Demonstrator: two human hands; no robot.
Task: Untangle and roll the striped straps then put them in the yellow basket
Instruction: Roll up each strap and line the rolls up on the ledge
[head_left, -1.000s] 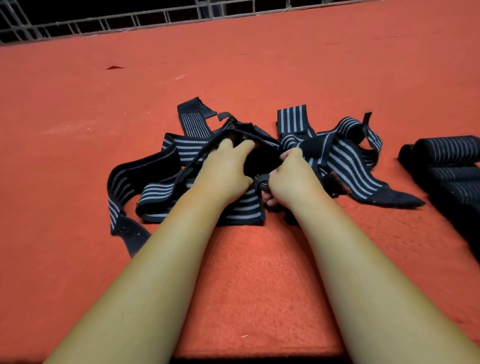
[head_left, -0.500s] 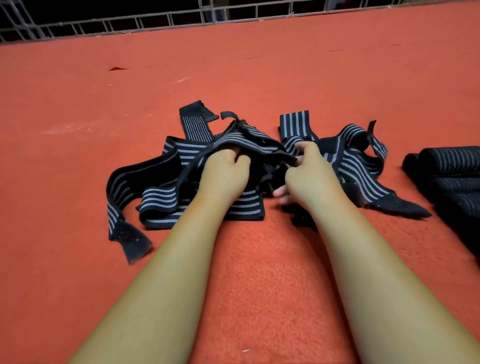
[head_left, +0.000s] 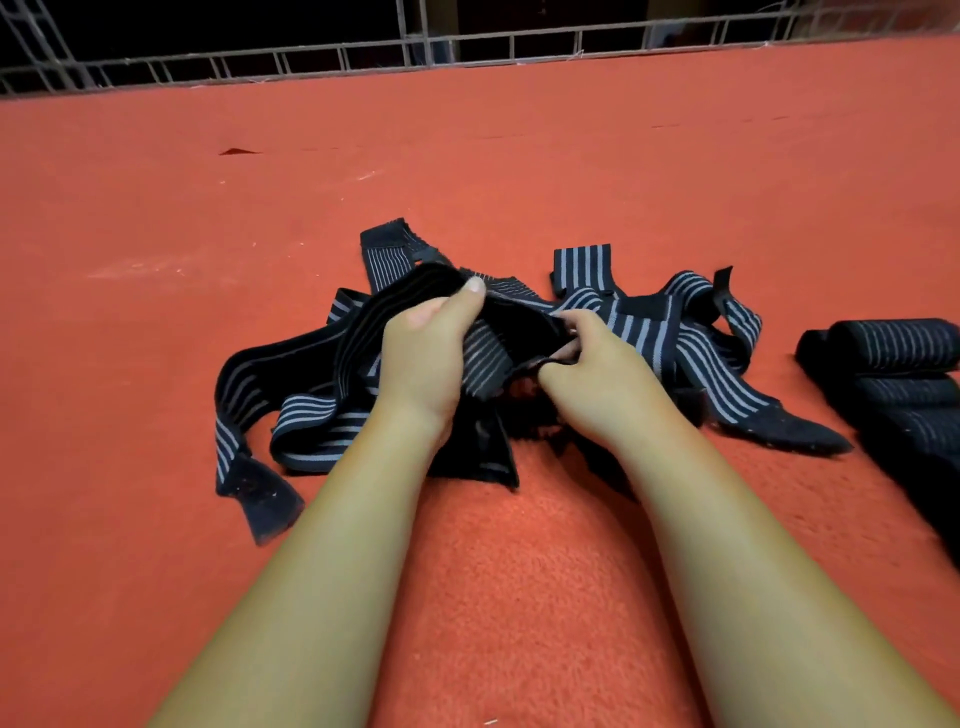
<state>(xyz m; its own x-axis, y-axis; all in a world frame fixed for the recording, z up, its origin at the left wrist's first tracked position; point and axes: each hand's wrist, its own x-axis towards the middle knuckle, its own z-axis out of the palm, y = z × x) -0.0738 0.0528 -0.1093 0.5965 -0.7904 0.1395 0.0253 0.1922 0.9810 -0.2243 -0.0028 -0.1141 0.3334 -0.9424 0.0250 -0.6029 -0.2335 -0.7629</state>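
A tangled heap of black straps with grey stripes (head_left: 649, 332) lies on the red carpet in the middle of the view. My left hand (head_left: 423, 353) grips a bunched loop of strap at the heap's centre, thumb on top, and holds it raised a little. Just to its right, my right hand (head_left: 592, 364) pinches another fold of the same tangle. Loose strap ends trail out to the left (head_left: 249, 415) and to the right (head_left: 779, 431). The yellow basket is out of view.
Several rolled striped straps (head_left: 893, 345) lie side by side at the right edge. The red carpet (head_left: 467, 156) stretches all round. A metal wire fence (head_left: 467, 49) runs along the far edge, with darkness behind it.
My left hand has turned and lifted a bunch of strap, thumb now on top. My right hand has shifted its hold to a fold nearer the centre. The heap has been pulled about slightly.
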